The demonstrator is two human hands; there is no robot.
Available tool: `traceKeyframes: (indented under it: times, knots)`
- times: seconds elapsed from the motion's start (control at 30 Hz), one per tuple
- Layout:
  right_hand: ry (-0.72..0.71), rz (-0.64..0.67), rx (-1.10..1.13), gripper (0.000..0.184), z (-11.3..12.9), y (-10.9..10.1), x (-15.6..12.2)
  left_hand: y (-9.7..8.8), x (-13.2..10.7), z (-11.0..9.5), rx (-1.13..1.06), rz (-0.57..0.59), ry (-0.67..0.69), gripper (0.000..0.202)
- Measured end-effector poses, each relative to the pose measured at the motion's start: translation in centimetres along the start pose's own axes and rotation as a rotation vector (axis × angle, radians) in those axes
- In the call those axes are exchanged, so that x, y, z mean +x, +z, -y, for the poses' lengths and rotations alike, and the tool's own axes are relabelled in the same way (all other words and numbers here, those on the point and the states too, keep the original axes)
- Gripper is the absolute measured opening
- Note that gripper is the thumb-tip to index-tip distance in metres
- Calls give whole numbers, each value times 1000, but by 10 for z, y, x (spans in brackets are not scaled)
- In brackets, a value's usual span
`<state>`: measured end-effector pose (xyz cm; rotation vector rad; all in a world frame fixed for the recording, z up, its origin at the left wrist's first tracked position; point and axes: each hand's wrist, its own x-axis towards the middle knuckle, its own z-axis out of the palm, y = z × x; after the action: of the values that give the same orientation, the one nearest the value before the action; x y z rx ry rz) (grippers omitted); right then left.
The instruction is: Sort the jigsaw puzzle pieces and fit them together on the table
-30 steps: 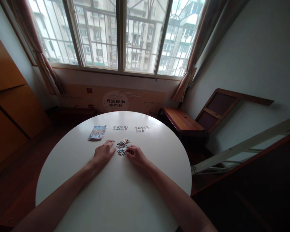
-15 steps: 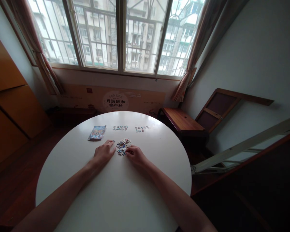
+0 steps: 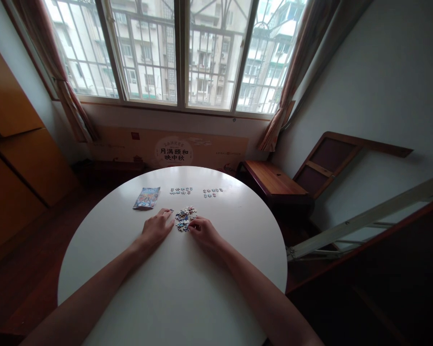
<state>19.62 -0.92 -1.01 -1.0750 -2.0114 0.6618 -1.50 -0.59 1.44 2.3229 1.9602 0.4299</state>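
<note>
A small heap of loose jigsaw puzzle pieces (image 3: 185,218) lies on the round white table (image 3: 166,298). At the heap's right edge, my right hand (image 3: 204,231) has its thumb and fingertips curled together among the pieces. Whatever is between those fingertips is too small to make out. My left hand (image 3: 158,224) rests on the tabletop just left of the heap, its fingers stretched forward and slightly apart. A single puzzle piece (image 3: 171,210) lies by its fingertips.
Beyond the heap, puzzle pieces are laid in rows in a left group (image 3: 181,191) and a right group (image 3: 212,192). A colourful printed bag (image 3: 146,198) lies to their left. Past the table stand a wooden bench (image 3: 274,178) on the right and a barred window (image 3: 212,62).
The whole view has shifted slightly. Both hands keep nearly the same place beside the heap, and the rows of pieces look unchanged.
</note>
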Motion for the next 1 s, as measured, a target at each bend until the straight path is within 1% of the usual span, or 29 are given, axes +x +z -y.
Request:
traceKeyframes:
  times: [0.13,0.4,0.6,0.7,0.87,1.0]
  knots:
    - [-2,2,5,10,1,-1,0,1,0,1,-7,0,-10,42]
    - [-14,1,7,11,1,0,0,4,0,3,0,-24,15,42]
    - [-22,2,2,11,1,0,0,2,-1,2,1,-5,4,43]
    - [-24,1,4,11,1,0,0,-1,-1,1,23,-4,-15,45]
    - [-16,9,-2,10,1,1,1,-8,1,6,84,6,-88,46]
    - [-16,14,-2,10,1,2,1,-7,2,9,103,-6,-94,45]
